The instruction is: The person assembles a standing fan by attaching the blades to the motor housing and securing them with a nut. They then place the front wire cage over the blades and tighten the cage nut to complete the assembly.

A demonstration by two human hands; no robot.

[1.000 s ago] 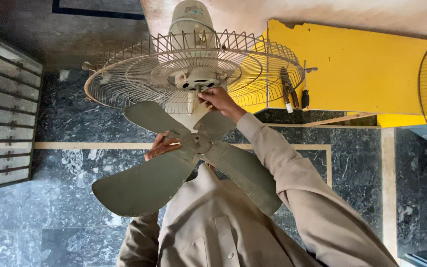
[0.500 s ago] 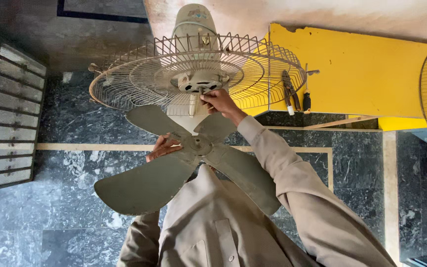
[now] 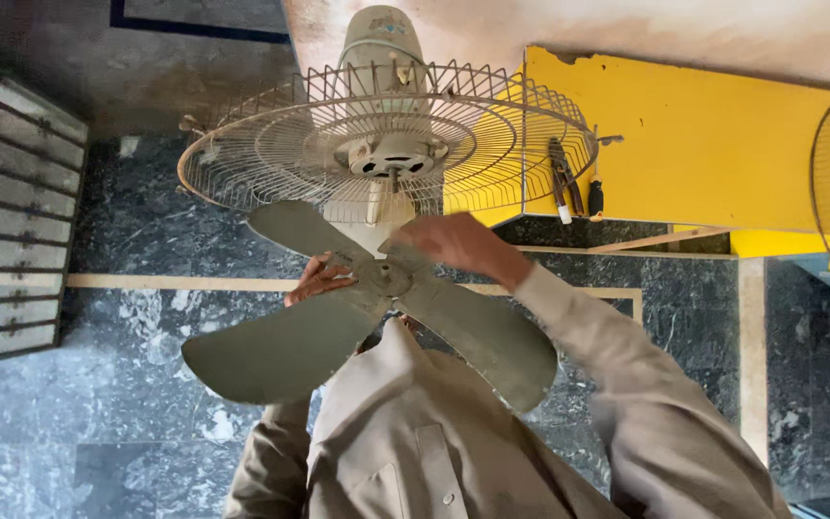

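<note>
The left hand (image 3: 317, 279) grips the grey fan blade assembly (image 3: 367, 308) from behind, its fingers curled over the edge beside the hub (image 3: 386, 279). The right hand (image 3: 453, 240) is blurred, resting at the top blade just above that hub; whether it is closed on the blade cannot be told. Above both hands stands the fan's wire rear guard (image 3: 386, 144), with the motor (image 3: 391, 156) and its shaft at the centre, apart from the blades. Right of the guard, pliers (image 3: 561, 173) lie on a yellow table (image 3: 703, 144).
</note>
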